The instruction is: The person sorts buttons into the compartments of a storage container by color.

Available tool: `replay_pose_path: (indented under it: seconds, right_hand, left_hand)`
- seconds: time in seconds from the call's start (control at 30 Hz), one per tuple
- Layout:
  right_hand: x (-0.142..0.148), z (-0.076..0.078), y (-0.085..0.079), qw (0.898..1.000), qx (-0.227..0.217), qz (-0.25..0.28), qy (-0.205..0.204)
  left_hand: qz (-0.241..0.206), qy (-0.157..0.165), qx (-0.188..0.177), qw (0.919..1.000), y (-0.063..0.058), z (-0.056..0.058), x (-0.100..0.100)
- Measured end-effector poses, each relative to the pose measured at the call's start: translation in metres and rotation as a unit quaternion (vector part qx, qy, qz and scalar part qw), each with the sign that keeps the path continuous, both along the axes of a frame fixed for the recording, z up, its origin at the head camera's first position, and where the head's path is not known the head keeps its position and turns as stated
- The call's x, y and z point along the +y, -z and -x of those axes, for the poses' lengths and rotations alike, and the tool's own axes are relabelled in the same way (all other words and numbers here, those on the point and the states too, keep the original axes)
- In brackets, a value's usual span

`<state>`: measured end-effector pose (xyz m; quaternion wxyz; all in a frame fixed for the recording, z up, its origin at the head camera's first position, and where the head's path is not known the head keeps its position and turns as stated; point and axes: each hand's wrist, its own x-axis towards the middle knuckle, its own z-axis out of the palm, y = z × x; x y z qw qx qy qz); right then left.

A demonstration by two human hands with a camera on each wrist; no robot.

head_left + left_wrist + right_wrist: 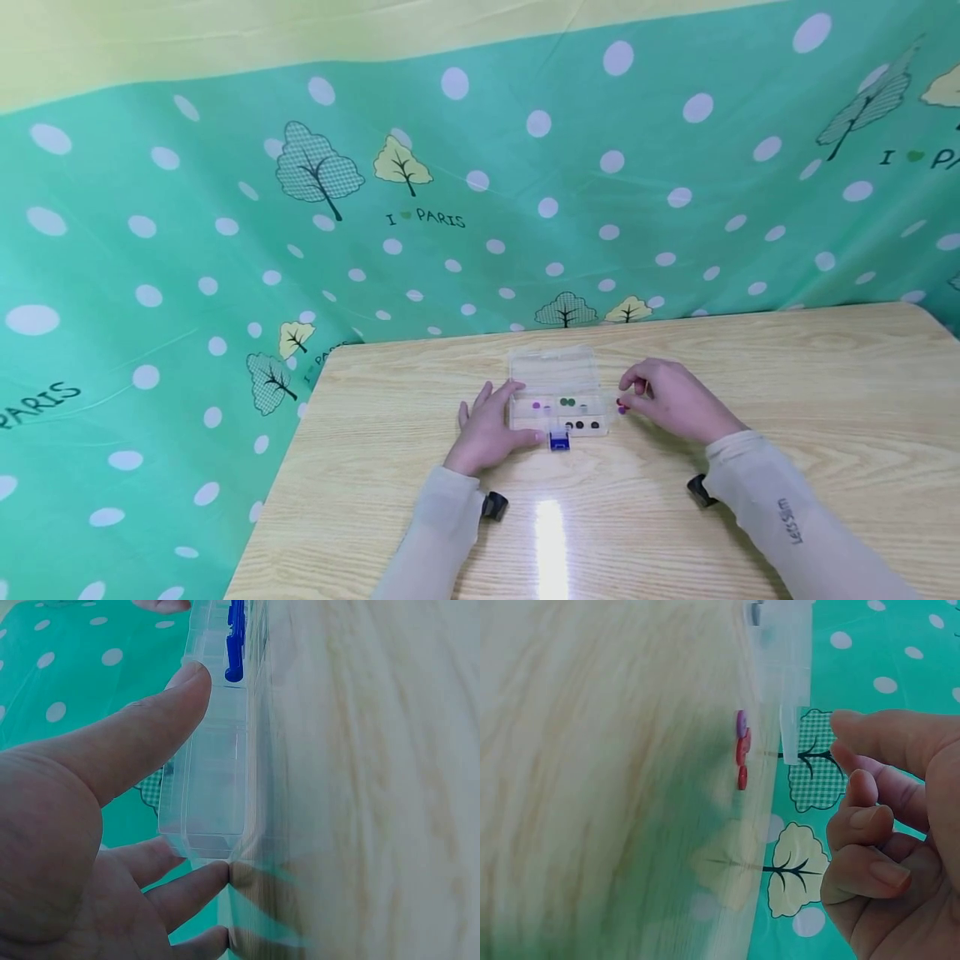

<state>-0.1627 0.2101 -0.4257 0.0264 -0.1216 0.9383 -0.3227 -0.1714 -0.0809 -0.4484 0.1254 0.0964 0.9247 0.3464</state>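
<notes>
Far left: green dotted cloth (180, 417), runs on behind the wood-grain worktop (390, 417).

Left hand (487, 433): at left end of clear box (528, 423). Fingers extended, no clenched grasp; thumb along the front wall near the blue latch (559, 442), other fingers at the left end. Black wrist device (493, 506) below it.

Box: flat on worktop, between the hands. Long axis runs left-right, across the person's front. Latch is on the long front wall, facing the person. Clear lid (555, 368) folded back on the far side.

Contents by compartment:
- back-left: 1 purple button (536, 406), plus a faint mark beside it, too small to tell.
- back-right: 2 green buttons (567, 402), side by side, left-right. Greyish spot near them, can't identify.
- front-right: 3 black buttons (580, 425), in a left-right row, wider gap before the rightmost.

Just right of box, loose on worktop: 4 in a short bunched line, best seen from right wrist: 1 loose purple button (741, 724) at one end, 3 red buttons (742, 778).

Right hand (671, 400): beside that bunch, fingers loosely bent, thumb and index tips close together. Nothing visible in its grasp; right wrist view shows a gap to the buttons. Right sleeve (772, 508) is pale, dark print.
</notes>
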Motion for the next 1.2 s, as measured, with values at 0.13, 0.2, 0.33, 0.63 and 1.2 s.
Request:
replay_pose_path:
  seconds: [0.13,0.2,0.33,0.63,1.2]
  right_hand:
    - [0.001,0.0,0.004,1.0,0.006,-0.012,-0.017]
    - [0.002,0.0,0.006,0.999,0.009,-0.017,-0.029]
    - [0.002,0.001,0.01,0.999,0.007,-0.024,-0.041]
    - [0.002,0.005,0.015,0.998,-0.011,-0.038,-0.049]
    - [0.003,0.01,0.019,0.996,-0.023,-0.048,-0.066]
  left_hand:
    - [0.001,0.002,0.003,1.0,0.001,0.0,-0.001]
    - [0.002,0.003,0.004,1.0,0.002,0.001,-0.001]
    - [0.004,0.003,0.003,1.0,0.003,0.001,-0.001]
    - [0.003,0.006,0.004,1.0,0.002,0.001,-0.001]
    - [0.002,0.006,0.005,1.0,0.002,0.001,-0.001]
